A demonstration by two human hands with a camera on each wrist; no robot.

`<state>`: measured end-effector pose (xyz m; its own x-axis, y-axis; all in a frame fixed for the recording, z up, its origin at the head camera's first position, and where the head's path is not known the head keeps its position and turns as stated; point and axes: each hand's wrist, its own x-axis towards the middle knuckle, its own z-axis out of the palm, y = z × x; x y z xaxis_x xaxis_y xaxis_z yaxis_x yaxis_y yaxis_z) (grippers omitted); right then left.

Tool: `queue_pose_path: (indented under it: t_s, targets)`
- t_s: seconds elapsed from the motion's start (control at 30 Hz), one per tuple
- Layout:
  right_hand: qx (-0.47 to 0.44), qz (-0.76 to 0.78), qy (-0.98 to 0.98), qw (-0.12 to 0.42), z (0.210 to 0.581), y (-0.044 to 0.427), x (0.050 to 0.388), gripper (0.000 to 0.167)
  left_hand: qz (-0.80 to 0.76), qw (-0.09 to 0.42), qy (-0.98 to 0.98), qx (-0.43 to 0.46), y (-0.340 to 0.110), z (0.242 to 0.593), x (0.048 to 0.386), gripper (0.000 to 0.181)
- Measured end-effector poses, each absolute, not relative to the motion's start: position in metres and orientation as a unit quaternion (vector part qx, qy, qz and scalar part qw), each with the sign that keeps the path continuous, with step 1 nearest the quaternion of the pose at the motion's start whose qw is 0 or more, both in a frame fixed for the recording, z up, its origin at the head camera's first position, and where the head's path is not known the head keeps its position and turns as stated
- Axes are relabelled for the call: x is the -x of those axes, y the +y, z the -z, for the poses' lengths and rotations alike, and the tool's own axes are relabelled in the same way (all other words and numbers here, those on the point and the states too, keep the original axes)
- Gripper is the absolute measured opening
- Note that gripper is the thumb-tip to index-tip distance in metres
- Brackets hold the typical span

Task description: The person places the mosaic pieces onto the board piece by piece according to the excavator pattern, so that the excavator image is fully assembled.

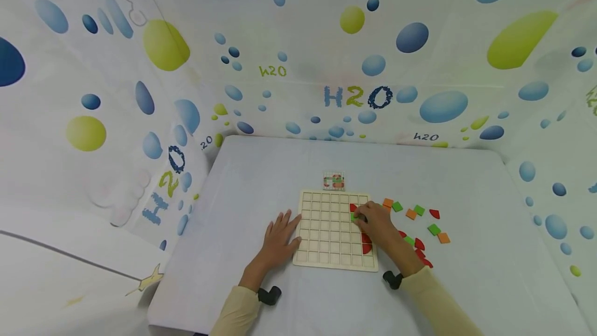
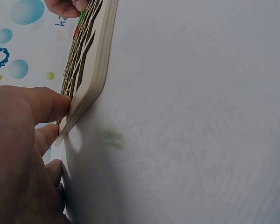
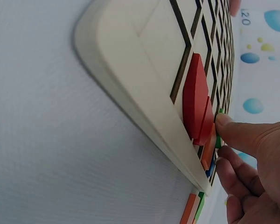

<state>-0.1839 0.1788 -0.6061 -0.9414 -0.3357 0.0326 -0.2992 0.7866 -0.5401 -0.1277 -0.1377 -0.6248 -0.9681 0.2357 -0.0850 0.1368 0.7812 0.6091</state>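
Observation:
A wooden grid board (image 1: 326,232) lies flat on the white table. My left hand (image 1: 276,242) rests at its left side with fingers spread, the thumb and a fingertip touching the board's edge in the left wrist view. Over the board's right columns, my right hand (image 1: 379,224) pinches a small green tile (image 3: 219,141) between thumb and fingers, at the grid surface. Red quarter-round pieces (image 3: 196,100), an orange tile (image 3: 208,151) and a bit of blue sit in the cells nearby. Another red piece (image 1: 353,207) is in a cell above the hand. My right hand partly covers that column.
A small pattern card (image 1: 333,181) lies just beyond the board's far edge. Right of the board, loose orange tiles (image 1: 443,238), green tiles (image 1: 434,229) and red pieces (image 1: 435,213) are scattered, several close to my right forearm. Printed cloth walls stand around the table.

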Motion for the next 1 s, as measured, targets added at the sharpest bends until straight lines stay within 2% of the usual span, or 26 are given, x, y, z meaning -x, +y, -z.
queue_pose_path:
  t_s: [0.67,0.8,1.0]
  targets:
    - [0.135,0.305,0.942,0.036,0.605,0.179,0.18,0.011,-0.306,0.094,0.943,-0.092,-0.137,0.624,0.129,0.063]
    - [0.08,0.328,0.941,0.036,0.605,0.194,0.181,0.02,-0.312,0.094,0.941,-0.092,-0.138,0.623,0.129,0.064]
    - [-0.042,0.319,0.947,-0.006,0.606,0.226,0.189,0.042,-0.309,0.095,0.942,-0.09,-0.138,0.625,0.129,0.063]
